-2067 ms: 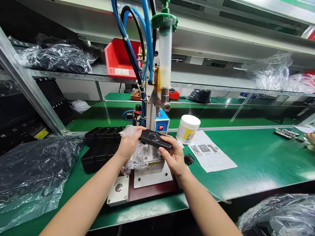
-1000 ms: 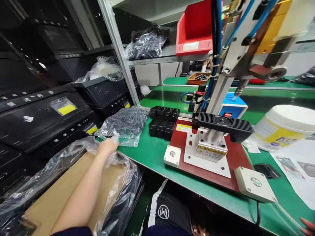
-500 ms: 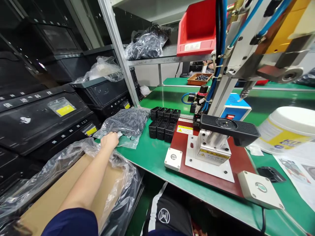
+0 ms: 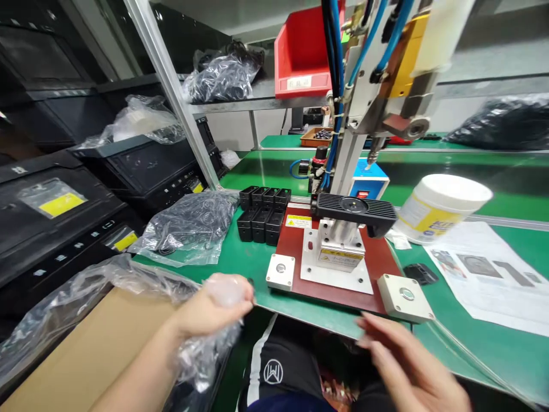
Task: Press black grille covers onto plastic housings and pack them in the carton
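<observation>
My left hand (image 4: 217, 306) is closed in front of the bench edge, blurred by motion. A small translucent, whitish plastic piece (image 4: 225, 290) shows in its grip, and a tiny dark tip sticks out by the fingers. My right hand (image 4: 403, 355) hovers at the front edge, below the machine's right button box (image 4: 405, 296), with its fingers apart and nothing visible in them. Behind the left hand lies a clear plastic bag (image 4: 189, 223) with dark contents. Black rectangular housings (image 4: 259, 224) stand in two rows beside it. A black slotted part (image 4: 355, 208) sits across the press fixture (image 4: 341, 252).
An open carton (image 4: 86, 343) lined with plastic stands at the left, by black crates (image 4: 43, 200). The left button box (image 4: 281, 272) is on the red base. A white tub (image 4: 441, 206), printed sheets (image 4: 493, 274) and a flat black part (image 4: 420, 273) lie right.
My left hand has left the plastic bag and come right and nearer, carrying the translucent piece. My right hand has entered at the lower right. The view has turned right.
</observation>
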The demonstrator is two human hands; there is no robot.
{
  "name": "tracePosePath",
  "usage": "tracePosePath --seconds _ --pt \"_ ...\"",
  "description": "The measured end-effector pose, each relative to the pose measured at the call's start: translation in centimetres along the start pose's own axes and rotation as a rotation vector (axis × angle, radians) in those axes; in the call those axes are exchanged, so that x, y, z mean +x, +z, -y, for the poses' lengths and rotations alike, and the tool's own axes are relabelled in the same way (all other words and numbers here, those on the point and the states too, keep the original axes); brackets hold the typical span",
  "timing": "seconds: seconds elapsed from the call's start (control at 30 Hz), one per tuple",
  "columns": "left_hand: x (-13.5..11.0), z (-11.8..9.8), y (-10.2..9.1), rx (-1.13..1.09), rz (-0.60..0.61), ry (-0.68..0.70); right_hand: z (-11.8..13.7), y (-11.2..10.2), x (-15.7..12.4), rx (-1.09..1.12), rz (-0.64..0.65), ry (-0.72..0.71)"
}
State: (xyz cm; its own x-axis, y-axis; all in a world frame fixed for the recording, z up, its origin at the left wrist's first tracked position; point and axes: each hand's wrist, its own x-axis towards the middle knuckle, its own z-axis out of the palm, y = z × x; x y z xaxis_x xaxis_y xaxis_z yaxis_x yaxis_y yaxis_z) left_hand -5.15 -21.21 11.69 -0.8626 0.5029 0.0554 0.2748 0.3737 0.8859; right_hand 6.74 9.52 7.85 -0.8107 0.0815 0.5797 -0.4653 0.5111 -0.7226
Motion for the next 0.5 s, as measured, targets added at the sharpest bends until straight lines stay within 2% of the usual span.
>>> tracePosePath --seconds 0.07,0.13,0.2,0.3,0.4,0.47,0.5 --pt "1.0 -2.0 3.1 -0.075 0.253 0.176 1.1 2.0 0.8 0.035 0.174 -0.036" --pt "1.9 -3.0 5.5 -0.144 0.361 0.304 1.8 3.2 1.6 0.086 0.289 -0.103" --pt "2.5 -3.2 6.8 -0.196 0.359 0.366 2.0 3.4 2.2 0.098 0.266 -0.149" --pt "2.8 -2.7 7.4 -0.182 0.370 0.419 2.2 2.9 2.7 0.057 0.194 -0.162" --pt "2.6 -2.0 7.0 -0.123 0.389 0.431 2.8 2.1 3.5 0.038 0.288 -0.210" --pt "2.2 -1.4 6.5 -0.112 0.319 0.373 3.4 1.5 4.4 0.039 0.360 -0.266" --pt "2.0 -1.1 6.3 -0.138 0.245 0.320 3.6 1.0 5.1 0.017 0.347 -0.296"
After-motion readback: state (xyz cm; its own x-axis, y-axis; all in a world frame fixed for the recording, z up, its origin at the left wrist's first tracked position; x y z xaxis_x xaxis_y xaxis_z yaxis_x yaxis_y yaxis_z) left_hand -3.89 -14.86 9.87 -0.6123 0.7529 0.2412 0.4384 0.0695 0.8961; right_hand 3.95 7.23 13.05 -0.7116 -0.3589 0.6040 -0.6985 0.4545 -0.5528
